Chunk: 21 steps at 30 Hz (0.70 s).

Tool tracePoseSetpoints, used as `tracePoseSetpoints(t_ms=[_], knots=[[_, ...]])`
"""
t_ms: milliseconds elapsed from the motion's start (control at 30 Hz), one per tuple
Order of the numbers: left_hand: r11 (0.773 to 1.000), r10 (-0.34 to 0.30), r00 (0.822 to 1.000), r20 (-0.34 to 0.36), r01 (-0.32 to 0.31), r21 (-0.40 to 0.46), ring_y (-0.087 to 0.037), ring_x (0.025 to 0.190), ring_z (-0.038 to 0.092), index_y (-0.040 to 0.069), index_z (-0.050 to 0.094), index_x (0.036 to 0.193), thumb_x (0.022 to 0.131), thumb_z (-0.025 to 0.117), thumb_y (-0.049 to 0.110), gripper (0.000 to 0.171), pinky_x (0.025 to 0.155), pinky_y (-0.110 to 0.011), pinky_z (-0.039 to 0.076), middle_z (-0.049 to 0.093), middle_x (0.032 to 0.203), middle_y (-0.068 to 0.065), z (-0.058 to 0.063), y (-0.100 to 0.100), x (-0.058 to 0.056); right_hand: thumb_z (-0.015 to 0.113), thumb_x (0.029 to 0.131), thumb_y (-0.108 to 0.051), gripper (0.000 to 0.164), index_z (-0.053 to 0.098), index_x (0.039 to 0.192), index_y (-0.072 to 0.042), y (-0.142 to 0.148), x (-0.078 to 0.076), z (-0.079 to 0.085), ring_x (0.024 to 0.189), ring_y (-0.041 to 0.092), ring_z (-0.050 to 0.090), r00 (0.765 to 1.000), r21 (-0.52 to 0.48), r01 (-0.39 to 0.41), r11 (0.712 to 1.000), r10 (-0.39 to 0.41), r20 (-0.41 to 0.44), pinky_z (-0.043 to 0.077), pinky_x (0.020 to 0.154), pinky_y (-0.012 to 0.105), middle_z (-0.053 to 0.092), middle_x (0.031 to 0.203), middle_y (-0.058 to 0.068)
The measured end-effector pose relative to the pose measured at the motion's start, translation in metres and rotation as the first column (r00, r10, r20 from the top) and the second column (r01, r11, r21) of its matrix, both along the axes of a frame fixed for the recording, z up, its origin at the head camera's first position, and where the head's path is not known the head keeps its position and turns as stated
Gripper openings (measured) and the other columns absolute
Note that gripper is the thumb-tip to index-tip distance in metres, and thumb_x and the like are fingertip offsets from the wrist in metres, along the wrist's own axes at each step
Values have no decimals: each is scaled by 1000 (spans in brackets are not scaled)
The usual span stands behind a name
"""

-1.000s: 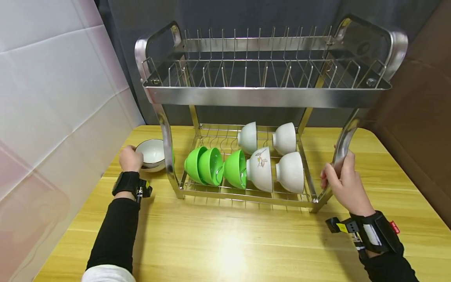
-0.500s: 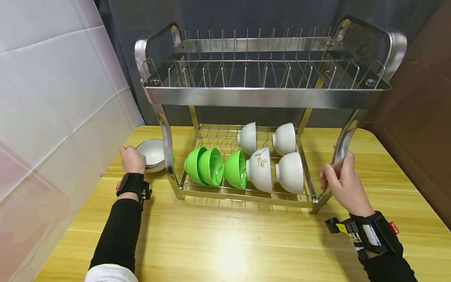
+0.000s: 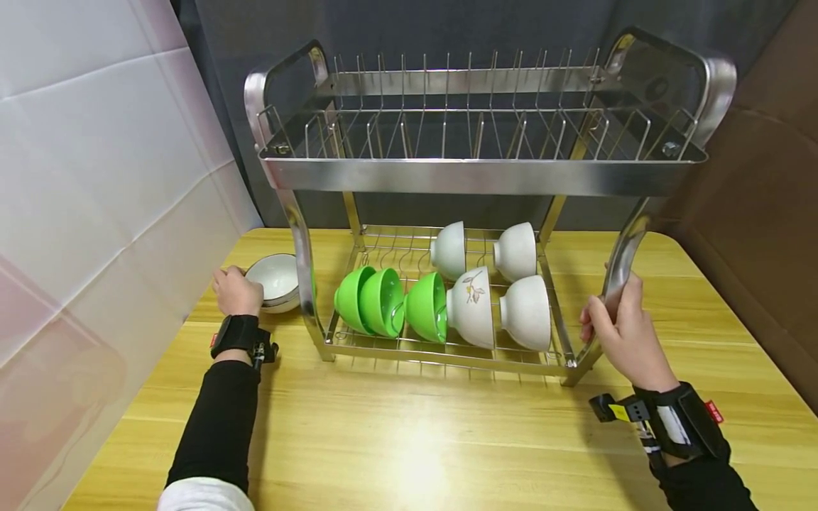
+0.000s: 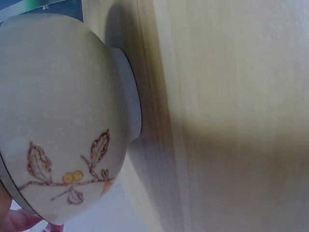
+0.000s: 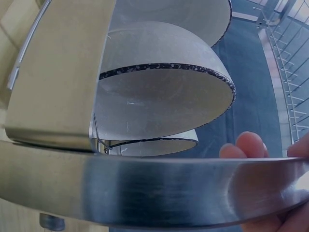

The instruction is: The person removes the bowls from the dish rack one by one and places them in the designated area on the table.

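On the table's left side, two white bowls (image 3: 277, 275) appear nested, one rim over the other. My left hand (image 3: 238, 291) is at their left rim with curled fingers; the fingertips are partly hidden. In the left wrist view, a bowl (image 4: 63, 106) with a brown leaf-and-berry pattern stands on its foot, and fingers (image 4: 21, 220) show at its rim. My right hand (image 3: 629, 337) grips the front right leg (image 3: 623, 266) of the steel dish rack (image 3: 473, 176). Fingers (image 5: 251, 145) wrap that metal bar in the right wrist view.
Several green bowls (image 3: 383, 301) and white bowls (image 3: 527, 312) lie on their sides on the rack's lower tier. Wire slots fill the upper tier. A pale panel (image 3: 115, 177) borders the table (image 3: 383, 440) on the left, a brown one (image 3: 760, 177) on the right.
My left hand has shifted slightly along the bowls' left rim and its wrist has turned a little. The right hand keeps its hold on the rack leg; the bowls on the rack look the same.
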<state>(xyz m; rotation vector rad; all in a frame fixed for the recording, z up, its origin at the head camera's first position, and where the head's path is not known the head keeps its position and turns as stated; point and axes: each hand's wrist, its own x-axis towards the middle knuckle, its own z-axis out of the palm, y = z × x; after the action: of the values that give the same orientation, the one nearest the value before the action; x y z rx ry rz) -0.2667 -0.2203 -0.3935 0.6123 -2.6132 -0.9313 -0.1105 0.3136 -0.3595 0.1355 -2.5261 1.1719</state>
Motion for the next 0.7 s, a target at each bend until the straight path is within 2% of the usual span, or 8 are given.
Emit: tracePoseSetpoints(t_ms=[133, 200, 267, 367, 467, 567, 667, 700], knots=[[998, 6, 999, -34, -4, 57, -53, 137, 40, -13, 52, 138, 97, 44, 4, 45, 108, -67, 43, 42, 145, -36, 4, 0, 4, 45, 109, -2, 55, 18, 156, 3, 0, 0, 1, 60, 2, 57, 1000, -3, -7, 1000, 7, -7, 50, 60, 15, 57, 80, -11], [997, 13, 994, -106, -5, 75, -53, 138, 40, -12, 51, 141, 97, 47, 7, 48, 110, -65, 41, 43, 145, -36, 11, 2, 7, 45, 109, -3, 54, 19, 156, 3, -1, 1, 1, 60, 3, 58, 1000, -2, -11, 1000, 11, -11, 50, 60, 15, 58, 80, -9], [996, 17, 978, -210, 3, 94, -53, 136, 42, -12, 52, 141, 97, 49, 8, 48, 109, -63, 40, 47, 141, -36, 22, 6, 12, 45, 109, -3, 53, 19, 155, 2, -2, 1, 1, 60, 3, 58, 1000, 3, -13, 1000, 13, -14, 50, 60, 16, 58, 80, -8], [996, 9, 927, -375, 27, 90, -52, 126, 48, -14, 57, 133, 96, 51, 6, 43, 103, -58, 40, 53, 131, -35, 43, 16, 21, 44, 109, -4, 53, 19, 155, 2, -2, 2, 0, 60, 2, 58, 1000, -3, -9, 1000, 9, -5, 50, 60, 16, 58, 80, -10], [994, -17, 866, -500, 69, 84, -49, 110, 50, -15, 59, 127, 94, 50, 1, 37, 93, -46, 39, 56, 122, -36, 64, 28, 35, 44, 109, -4, 54, 18, 157, 2, -2, 2, 1, 61, 2, 57, 1000, -7, -5, 1000, 5, 4, 50, 60, 15, 57, 80, -12], [990, -46, 806, -590, 115, 81, -33, 94, 49, -16, 62, 120, 92, 51, -2, 33, 89, -33, 35, 57, 117, -36, 80, 41, 54, 44, 109, -2, 56, 17, 158, 2, -1, 1, 1, 60, 2, 56, 1000, -4, -3, 1000, 3, 0, 49, 59, 15, 56, 79, -14], [986, -80, 745, -662, 158, 59, -13, 88, 43, -16, 64, 115, 89, 50, -4, 32, 84, -24, 34, 58, 112, -36, 92, 55, 73, 45, 108, -1, 56, 17, 157, 3, -2, 1, 1, 60, 2, 56, 1000, 5, -3, 1000, 3, -7, 49, 59, 15, 55, 79, -13], [983, -96, 723, -684, 176, 47, -13, 87, 44, -16, 64, 113, 87, 50, -4, 32, 83, -22, 34, 59, 111, -35, 94, 61, 79, 45, 108, -1, 56, 17, 157, 3, -2, 1, 1, 60, 2, 56, 1000, 7, -2, 1000, 2, -7, 49, 59, 15, 55, 79, -13]])
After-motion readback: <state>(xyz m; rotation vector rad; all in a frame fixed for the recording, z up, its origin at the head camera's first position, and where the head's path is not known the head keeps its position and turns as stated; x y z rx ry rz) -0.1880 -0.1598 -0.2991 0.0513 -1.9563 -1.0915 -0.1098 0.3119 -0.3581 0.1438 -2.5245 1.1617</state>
